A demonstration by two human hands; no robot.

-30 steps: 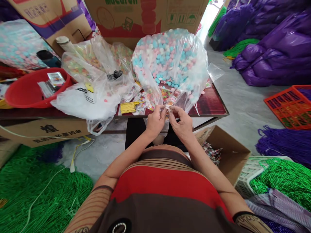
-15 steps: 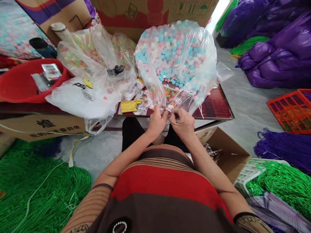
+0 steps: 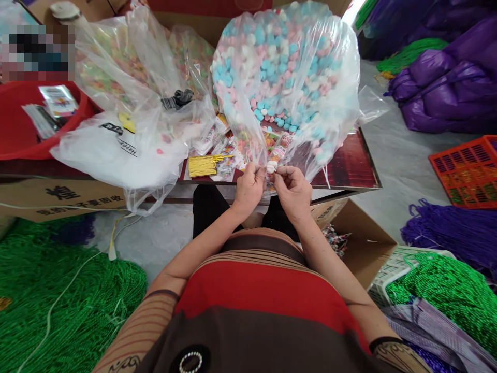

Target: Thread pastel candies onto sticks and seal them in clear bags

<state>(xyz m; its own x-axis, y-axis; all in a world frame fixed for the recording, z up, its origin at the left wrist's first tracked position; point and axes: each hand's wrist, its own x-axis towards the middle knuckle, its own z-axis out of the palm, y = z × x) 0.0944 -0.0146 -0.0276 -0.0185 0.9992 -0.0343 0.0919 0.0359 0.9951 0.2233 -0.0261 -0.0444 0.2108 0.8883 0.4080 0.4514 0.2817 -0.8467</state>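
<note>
At the table's front edge, a small clear printed candy bag (image 3: 281, 147) with orange and pink contents sits between my hands, its gathered whitish end towards me. My left hand (image 3: 249, 187) is closed, thumb and fingers pinching the bag's end from the left. From the right, my right hand (image 3: 294, 192) pinches the same end; anything thin between its fingertips is too small to make out. Left of my hands lies a bundle of yellow twist ties (image 3: 202, 166) beside flat printed packets (image 3: 225, 167). Just behind, a large clear bag (image 3: 287, 67) holds pink, blue and white candies.
Bags of ring-shaped candies (image 3: 116, 67) and a white plastic bag (image 3: 128, 150) cover the table's left, beside a red basin (image 3: 23, 147). An open carton (image 3: 359, 243) stands right of my legs. Green cords (image 3: 85, 305) and purple bundles (image 3: 446, 98) lie around.
My hands stay pinched at the small bag's end, and the right has shifted slightly. More of the printed bag and its whitish gathered end now shows. The view has tilted downward a little.
</note>
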